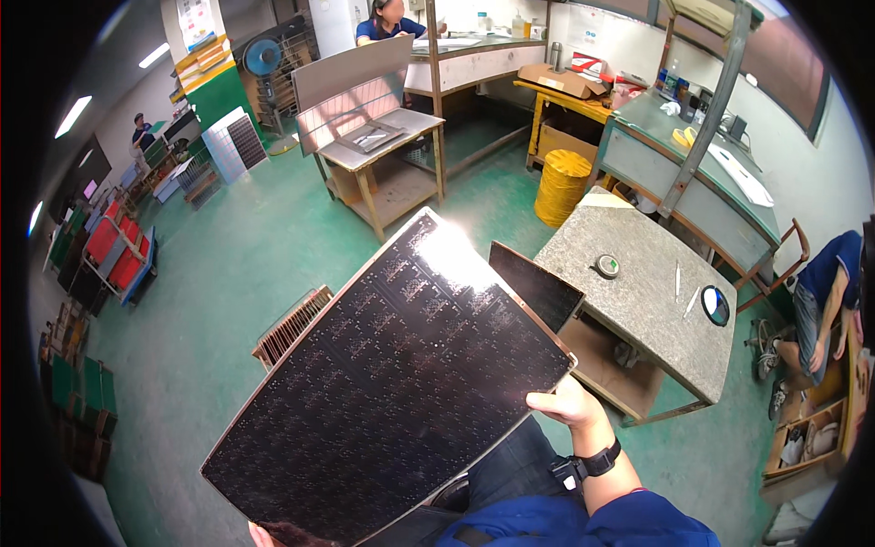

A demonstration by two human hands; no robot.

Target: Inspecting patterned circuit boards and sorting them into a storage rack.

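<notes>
A large black circuit board panel [383,383] with rows of fine copper-coloured traces is held up tilted in front of me, and light glares off its far corner. My right hand [567,401] grips its right edge near the corner, thumb on the face and the other fingers mostly hidden beneath. At the lower left corner only the fingertips of my left hand [262,535] show, closed on the panel's edge. A second dark panel [536,284] stands behind it, beside the grey-topped table. Part of a slotted rack [293,326] sticks out past the held panel's left edge.
The speckled grey table [638,273] carries a round tape-like object [606,265], pens and a round black-rimmed item [715,306]. Ahead is a metal worktable [365,150]; a yellow bin [562,187] stands right of it. One person sits at the back, another bends at far right.
</notes>
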